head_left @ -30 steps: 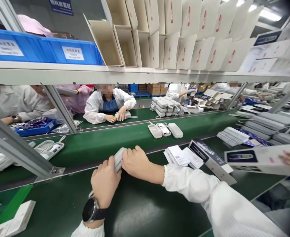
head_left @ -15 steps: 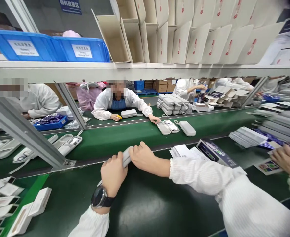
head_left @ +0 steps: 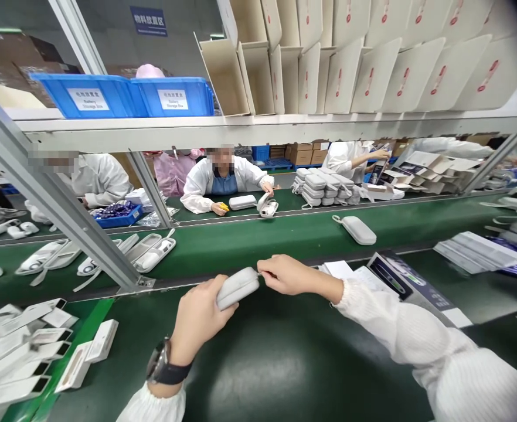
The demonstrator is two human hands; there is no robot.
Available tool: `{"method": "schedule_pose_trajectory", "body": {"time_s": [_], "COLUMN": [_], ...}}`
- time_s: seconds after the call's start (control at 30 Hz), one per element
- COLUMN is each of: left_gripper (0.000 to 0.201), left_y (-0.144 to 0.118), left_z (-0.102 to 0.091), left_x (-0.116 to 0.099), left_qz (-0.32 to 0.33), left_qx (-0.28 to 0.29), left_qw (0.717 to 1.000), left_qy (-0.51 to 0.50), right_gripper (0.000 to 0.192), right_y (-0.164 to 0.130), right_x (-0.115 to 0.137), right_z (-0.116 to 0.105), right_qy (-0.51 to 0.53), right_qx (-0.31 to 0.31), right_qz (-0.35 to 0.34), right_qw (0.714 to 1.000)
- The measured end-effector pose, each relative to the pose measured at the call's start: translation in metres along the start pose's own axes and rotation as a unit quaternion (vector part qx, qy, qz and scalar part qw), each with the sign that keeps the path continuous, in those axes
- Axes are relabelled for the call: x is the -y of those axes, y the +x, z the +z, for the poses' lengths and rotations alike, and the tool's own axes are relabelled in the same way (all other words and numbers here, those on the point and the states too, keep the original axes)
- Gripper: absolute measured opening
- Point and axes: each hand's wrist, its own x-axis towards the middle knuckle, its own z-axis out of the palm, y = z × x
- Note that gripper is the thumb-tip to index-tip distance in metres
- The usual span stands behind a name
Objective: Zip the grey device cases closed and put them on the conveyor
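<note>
My left hand (head_left: 200, 319), with a black watch on its wrist, is wrapped round a light grey zip case (head_left: 239, 288). The case is held tilted above the green work surface (head_left: 276, 363), and a seam runs along its side. At the case's right end my right hand (head_left: 283, 274) pinches what looks like the small zipper pull; the fingers mostly cover it. Another closed grey case (head_left: 359, 230) lies on the green belt (head_left: 223, 245) beyond my hands.
A post (head_left: 87, 217) stands at left, near open cases (head_left: 155, 253). Small white boxes (head_left: 87, 354) lie front left. Leaflets (head_left: 337, 269) and a printed box (head_left: 412, 287) are at right. Overhead runs a shelf (head_left: 285, 126) with cartons. Opposite sits a co-worker (head_left: 223, 181) handling a case.
My right hand has drawn away from the left, out to the case's right end, and the case has turned more level. Across the belt, the co-worker has lifted the open case off it.
</note>
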Motion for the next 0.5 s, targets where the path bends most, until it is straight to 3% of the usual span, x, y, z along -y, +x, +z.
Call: {"method": "schedule_pose_trajectory", "body": {"time_s": [0.07,0.17,0.23,0.33,0.4,0.5], "left_gripper": [0.039,0.044,0.048,0.053,0.055,0.053], "left_y": [0.0,0.005,0.009,0.011,0.011,0.013], "left_z": [-0.005,0.003,0.021,0.056,0.075,0.083], "left_x": [0.005,0.011,0.014,0.017,0.02,0.024], "left_qz": [0.019,0.028,-0.021,-0.125,-0.157,-0.17], "left_qx": [-0.009,-0.028,-0.085,-0.2,-0.221,-0.195], "left_qw": [0.997,0.967,0.916,0.797,0.741,0.7], "left_qy": [-0.074,-0.252,-0.39,-0.556,-0.614,-0.666], "right_gripper": [0.02,0.032,0.041,0.046,0.042,0.029], "right_y": [-0.002,0.003,0.01,0.021,0.025,0.02], "right_x": [-0.008,-0.007,0.003,0.015,0.017,0.012], "right_z": [0.018,0.062,0.09,0.107,0.103,0.099], "right_qy": [0.141,0.367,0.488,0.584,0.578,0.536], "right_qx": [0.001,0.032,0.018,-0.047,-0.05,-0.01], "right_qz": [0.031,0.068,0.091,0.134,0.175,0.226], "right_qw": [0.99,0.927,0.868,0.799,0.795,0.813]}}
